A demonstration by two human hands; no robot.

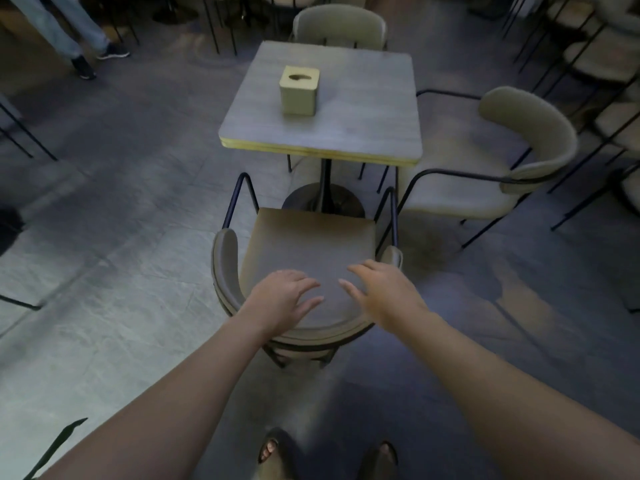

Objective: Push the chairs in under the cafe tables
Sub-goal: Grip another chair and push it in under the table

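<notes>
1. Three chairs around one square counter [363, 126]: near chair [304, 251] at 6 o'clock of it, side chair [485, 168] at 3 o'clock, far chair [339, 27] at 12 o'clock.
2. One tissue box [299, 90] upright on the counter, toward its far left part.
3. Two hands over the near chair's curved backrest: left hand [282, 297] and right hand [384, 292], both spread wide, fingers [308, 284] apart, palms down, gripping nothing. Contact with the backrest rim not clear; blurred.
4. Near chair's seat wholly outside the counter edge, front of seat just beside the round pedestal base [322, 199], armrest bars pointing toward the counter.
5. Side chair pulled out too, its backrest away at 3 o'clock, its front corner near the near chair's right armrest.
6. Far chair tucked close, only its backrest seen beyond the counter.
7. Two sandalled feet [273, 452] at 6 o'clock on the floor [104, 306], behind the near chair.
8. Legs of another person [69, 26] at 10 o'clock, well apart; more chairs [602, 57] stacked close at 2 o'clock.
</notes>
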